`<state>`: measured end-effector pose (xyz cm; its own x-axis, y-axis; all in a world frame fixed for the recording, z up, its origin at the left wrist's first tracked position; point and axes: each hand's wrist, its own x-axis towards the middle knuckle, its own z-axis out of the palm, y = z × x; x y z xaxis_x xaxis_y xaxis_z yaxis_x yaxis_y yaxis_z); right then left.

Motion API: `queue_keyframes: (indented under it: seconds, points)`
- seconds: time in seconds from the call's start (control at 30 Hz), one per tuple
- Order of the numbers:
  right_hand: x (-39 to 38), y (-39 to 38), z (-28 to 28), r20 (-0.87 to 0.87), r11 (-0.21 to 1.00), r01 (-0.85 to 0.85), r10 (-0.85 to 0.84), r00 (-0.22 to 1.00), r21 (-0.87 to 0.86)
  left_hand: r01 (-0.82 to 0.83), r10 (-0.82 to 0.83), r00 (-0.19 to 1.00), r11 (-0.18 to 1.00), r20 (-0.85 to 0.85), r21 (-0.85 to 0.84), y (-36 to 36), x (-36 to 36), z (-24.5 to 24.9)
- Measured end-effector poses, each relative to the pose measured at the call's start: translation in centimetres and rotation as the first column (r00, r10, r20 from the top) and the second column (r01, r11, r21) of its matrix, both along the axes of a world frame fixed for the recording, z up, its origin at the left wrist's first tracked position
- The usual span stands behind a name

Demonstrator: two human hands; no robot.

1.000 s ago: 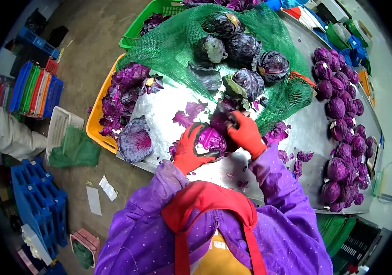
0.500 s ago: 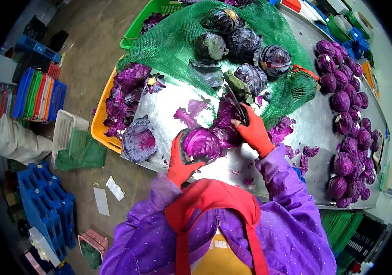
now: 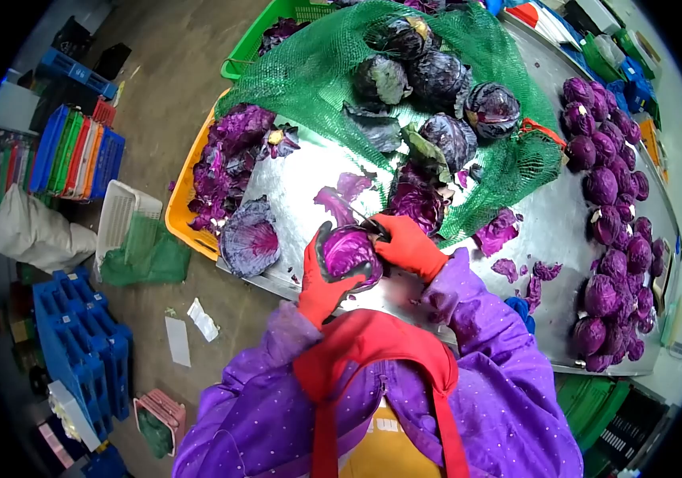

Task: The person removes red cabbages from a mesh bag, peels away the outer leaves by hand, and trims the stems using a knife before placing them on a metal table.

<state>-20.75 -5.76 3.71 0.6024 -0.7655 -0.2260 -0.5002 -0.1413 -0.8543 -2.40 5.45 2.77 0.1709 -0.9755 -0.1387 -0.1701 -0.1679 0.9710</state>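
My left hand [image 3: 322, 276], in a red glove with dark fingers, cups a peeled red cabbage [image 3: 349, 252] from the left and below. My right hand [image 3: 409, 245], gloved alike, is closed around a knife [image 3: 370, 222] whose thin dark blade shows at the top right of the cabbage. Most of the handle is hidden in the fingers. Beyond my right hand lie stripped outer leaves [image 3: 418, 201] in a heap. Torn purple leaf pieces [image 3: 339, 204] rest on the metal table [image 3: 301, 179] above my left hand.
Unpeeled cabbages [image 3: 438, 77] sit on a green net [image 3: 301, 76] at the back. Peeled cabbages [image 3: 605, 183] are piled along the right side. A yellow crate [image 3: 179, 209] of leaves stands at the left, with a big leaf [image 3: 251, 239] beside it.
My right hand has moved left to the cabbage, bringing the knife over it. The leaves it was touching now lie apart from the cabbage, farther back.
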Motion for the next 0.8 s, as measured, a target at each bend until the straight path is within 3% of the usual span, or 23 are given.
queue_keyframes:
  seconds: [0.03,0.07,0.17,0.2,0.27,0.3,0.37,0.43,0.57,0.63,0.7,0.77,0.8]
  points:
    - [0.3,0.2,-0.2,-0.030,0.999,0.025,-0.026,0.999,-0.024,-0.042,0.040,0.995,0.999,0.096,0.026,-0.1,-0.3,0.3]
    - [0.7,0.5,-0.5,-0.060,0.997,0.049,-0.053,0.997,-0.053,-0.054,0.055,0.997,0.998,-0.054,0.021,0.0,-0.2,-0.5]
    - [0.6,0.0,-3.1,-0.093,0.977,0.173,-0.185,0.978,-0.127,-0.048,0.046,0.990,0.999,-0.130,-0.013,0.2,0.1,-0.9]
    - [0.2,-0.3,-3.6,-0.166,0.975,0.176,-0.197,0.966,-0.134,-0.040,0.045,0.965,0.999,-0.257,0.026,0.5,0.4,-0.1]
    - [-0.2,-0.5,-4.3,-0.239,0.975,0.198,-0.217,0.947,-0.102,-0.042,0.032,0.942,0.999,-0.334,-0.022,1.5,2.1,-1.9]
    - [0.0,-0.2,-4.4,-0.143,0.945,0.247,-0.280,0.949,-0.213,-0.051,0.033,0.927,0.998,-0.374,-0.038,2.1,2.6,-2.3]
    - [-0.5,-0.6,-4.1,-0.066,0.965,0.262,-0.262,0.963,-0.012,-0.114,0.095,0.921,0.993,-0.377,-0.028,2.8,3.2,-2.9]
    - [-0.5,-0.2,-2.9,-0.020,0.954,0.296,-0.297,0.955,-0.040,-0.143,0.119,0.909,0.989,-0.399,-0.031,2.6,3.6,-3.0]
    - [-1.4,2.6,-0.6,0.175,0.915,0.402,-0.390,0.904,-0.032,-0.201,0.224,0.776,0.974,-0.589,0.105,1.6,4.5,-2.7]
    - [-1.4,4.0,0.8,0.261,0.925,0.377,-0.376,0.889,0.048,-0.195,0.227,0.809,0.974,-0.542,0.117,1.4,4.6,-2.9]
    - [-1.2,5.1,2.5,0.181,0.921,0.260,-0.320,0.930,0.291,-0.201,0.242,0.709,0.970,-0.663,0.139,0.8,4.2,-2.9]
    - [-0.1,5.2,2.7,0.276,0.987,0.159,-0.146,0.950,-0.026,-0.196,0.292,0.535,0.956,-0.793,0.220,0.1,3.2,-2.4]
    - [0.1,5.1,2.4,0.242,0.985,0.169,-0.160,0.957,-0.019,-0.176,0.266,0.535,0.963,-0.802,0.202,-0.1,3.1,-2.8]
